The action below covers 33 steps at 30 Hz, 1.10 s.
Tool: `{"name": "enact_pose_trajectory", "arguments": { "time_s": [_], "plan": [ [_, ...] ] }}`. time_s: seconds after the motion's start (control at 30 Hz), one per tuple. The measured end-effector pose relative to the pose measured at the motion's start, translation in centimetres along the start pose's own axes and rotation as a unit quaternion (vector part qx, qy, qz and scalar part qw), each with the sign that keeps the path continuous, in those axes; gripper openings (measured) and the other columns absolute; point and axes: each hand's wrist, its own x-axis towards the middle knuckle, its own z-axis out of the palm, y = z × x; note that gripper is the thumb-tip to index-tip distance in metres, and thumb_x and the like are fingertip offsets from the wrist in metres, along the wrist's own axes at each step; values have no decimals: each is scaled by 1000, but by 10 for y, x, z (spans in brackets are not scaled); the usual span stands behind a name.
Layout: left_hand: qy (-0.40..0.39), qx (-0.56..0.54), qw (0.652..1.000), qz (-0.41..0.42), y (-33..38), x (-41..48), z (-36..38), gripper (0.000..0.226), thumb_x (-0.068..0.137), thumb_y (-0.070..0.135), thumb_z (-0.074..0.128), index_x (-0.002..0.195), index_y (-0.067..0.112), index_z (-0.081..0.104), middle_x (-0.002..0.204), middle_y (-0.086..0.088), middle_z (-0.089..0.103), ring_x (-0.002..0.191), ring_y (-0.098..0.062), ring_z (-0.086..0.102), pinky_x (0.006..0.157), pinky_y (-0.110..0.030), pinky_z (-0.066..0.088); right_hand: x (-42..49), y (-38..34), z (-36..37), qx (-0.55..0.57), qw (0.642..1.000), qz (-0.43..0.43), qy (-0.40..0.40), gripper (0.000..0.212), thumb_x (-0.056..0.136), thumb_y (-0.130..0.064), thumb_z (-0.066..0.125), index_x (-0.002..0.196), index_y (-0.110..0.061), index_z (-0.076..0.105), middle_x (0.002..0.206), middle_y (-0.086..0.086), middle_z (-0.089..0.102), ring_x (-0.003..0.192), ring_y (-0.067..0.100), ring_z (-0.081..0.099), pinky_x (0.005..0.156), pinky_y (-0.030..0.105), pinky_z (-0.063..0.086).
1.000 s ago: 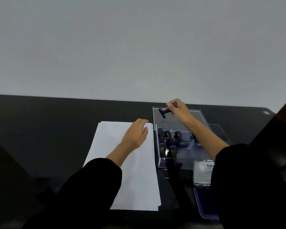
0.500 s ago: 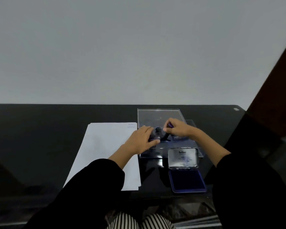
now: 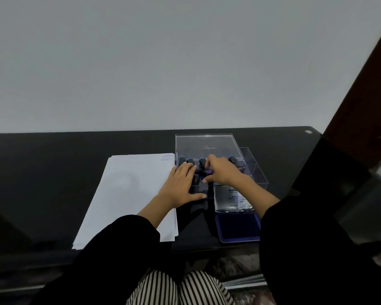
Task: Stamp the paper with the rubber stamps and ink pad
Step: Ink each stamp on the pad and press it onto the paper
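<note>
A stack of white paper (image 3: 128, 194) lies on the black table (image 3: 53, 172), with two blue "SAMPLE" prints at its top right corner. Right of it stands a clear plastic box (image 3: 207, 143) holding several black rubber stamps (image 3: 182, 160). My left hand (image 3: 180, 186) rests flat on the box's left side, fingers straight and thumb spread. My right hand (image 3: 222, 170) reaches into the box, its fingers and thumb curled round a black stamp with a purple base (image 3: 209, 172), mostly hidden under the hand. The blue ink pad (image 3: 235, 227) lies open near the front edge.
The ink pad's silver lid (image 3: 231, 201) stands folded back against the box. A clear tray (image 3: 254, 166) sits at the box's right. A dark brown upright (image 3: 361, 95) rises at the right. My striped trousers show below the table edge.
My right hand brought the stamp from the box's far end down among the other stamps. My left hand slid from the paper onto the box. The camera view tilted down.
</note>
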Motion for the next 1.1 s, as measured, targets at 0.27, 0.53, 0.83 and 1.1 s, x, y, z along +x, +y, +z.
{"name": "enact_pose_trajectory", "arguments": {
  "time_s": [0.27, 0.53, 0.83, 1.1],
  "plan": [
    [35, -44, 998, 0, 0, -1, 4, 80, 89, 53, 49, 147, 7, 18, 151, -7, 21, 141, -22, 16, 118, -39, 12, 9, -8, 18, -162, 982, 7, 95, 39, 86, -33, 64, 119, -12, 59, 120, 10, 59, 118, 27, 49, 94, 39, 41],
    [48, -76, 996, 0, 1, -3, 1, 80, 88, 48, 54, 146, 6, 19, 150, -7, 22, 139, -23, 18, 118, -36, 12, 10, -13, 27, -250, 957, 23, 147, 41, 86, -36, 63, 119, -14, 53, 112, 7, 64, 111, 25, 55, 92, 37, 37],
    [56, -87, 995, -1, 1, -2, 2, 80, 87, 47, 56, 146, 7, 19, 150, -7, 23, 139, -22, 18, 117, -33, 10, 10, -17, 25, -189, 973, 7, 133, 34, 87, -34, 61, 113, -12, 60, 116, 8, 60, 110, 25, 55, 89, 36, 41],
    [64, -128, 990, -4, 0, -1, 4, 77, 84, 46, 61, 142, 8, 27, 145, -5, 29, 133, -21, 24, 116, -34, 16, 12, -31, 24, -81, 993, 33, 76, 35, 86, -37, 59, 99, -5, 62, 104, 11, 65, 97, 28, 63, 73, 32, 45]
  ]
}}
